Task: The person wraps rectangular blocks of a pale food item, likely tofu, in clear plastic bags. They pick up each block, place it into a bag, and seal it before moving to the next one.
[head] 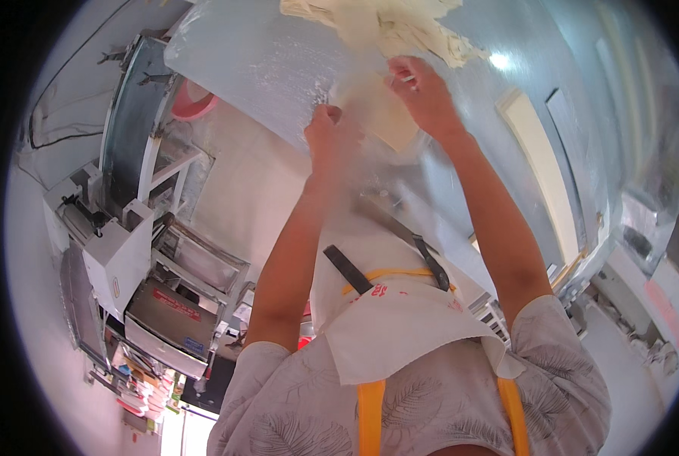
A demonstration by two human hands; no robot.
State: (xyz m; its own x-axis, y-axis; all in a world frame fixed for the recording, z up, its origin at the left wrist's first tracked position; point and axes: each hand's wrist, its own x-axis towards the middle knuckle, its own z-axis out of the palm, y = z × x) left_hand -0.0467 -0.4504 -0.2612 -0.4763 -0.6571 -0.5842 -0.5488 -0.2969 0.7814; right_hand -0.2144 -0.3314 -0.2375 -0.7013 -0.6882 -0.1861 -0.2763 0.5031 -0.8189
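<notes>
My left hand is over the near edge of a metal worktable, fingers curled in. A hazy smear across the picture blurs it, so whether it grips anything is unclear. To its right, my right hand is also curled, with a small white bit at its fingers that I cannot identify. Between the hands lies a flat, pale yellow sheet, apparently dough, partly lost in the haze. Beyond them, crumpled pale dough pieces are heaped on the table. White flour dusts the surface on the left.
A long cream strip and a thin dark-edged bar lie on the right of the table. At the left stand a white machine with rollers, a dark-topped stand and a pink basin. A white apron covers my front.
</notes>
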